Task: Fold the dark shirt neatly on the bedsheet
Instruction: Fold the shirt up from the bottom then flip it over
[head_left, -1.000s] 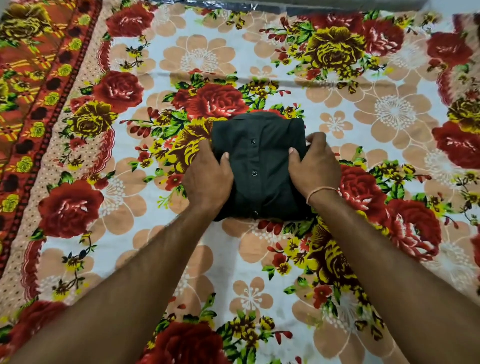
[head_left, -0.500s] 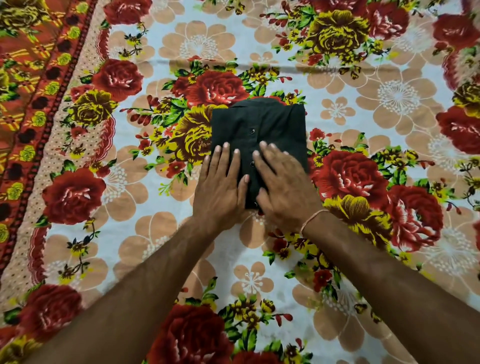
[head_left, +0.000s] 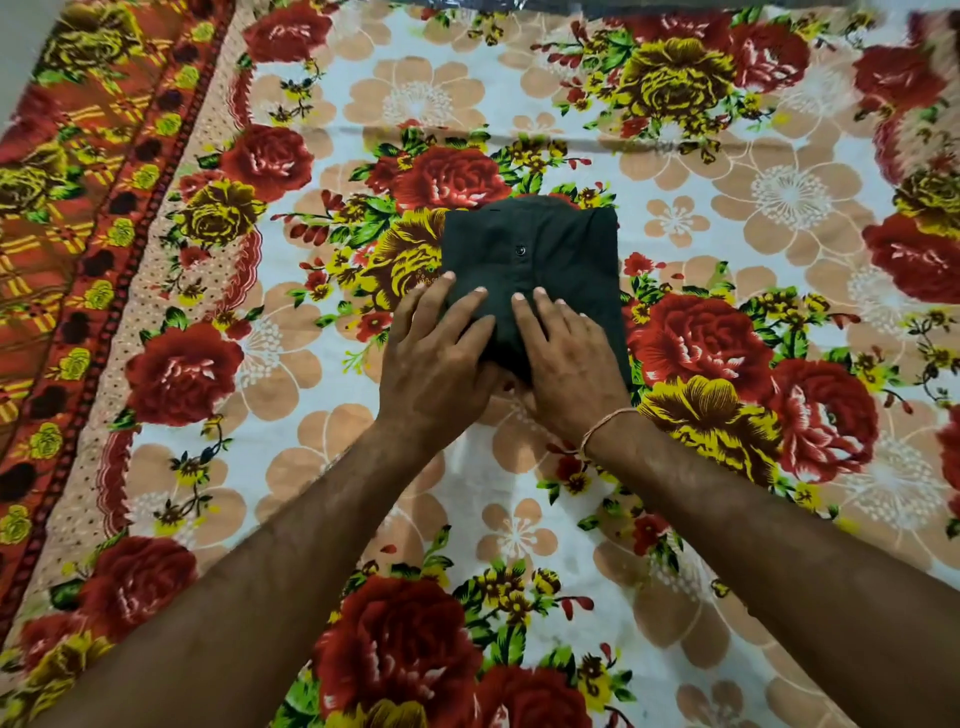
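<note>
Floral bedsheet (head_left: 291, 519) spreads beneath a dark shirt (head_left: 540, 260), already folded into a compact rectangle at its centre. Left hand (head_left: 439, 358) lies flat on the shirt's near-left corner; right hand (head_left: 569, 358) presses beside it, fingers straight, gripping nothing, likely smoothing the final fold.

A thin pinkish thread band (head_left: 605, 423) is seen. Far beyond it, a shiny grey strip (head_left: 649, 4) is glimpsed; a pale surface (head_left: 15, 52) is seen far up-left of it.
</note>
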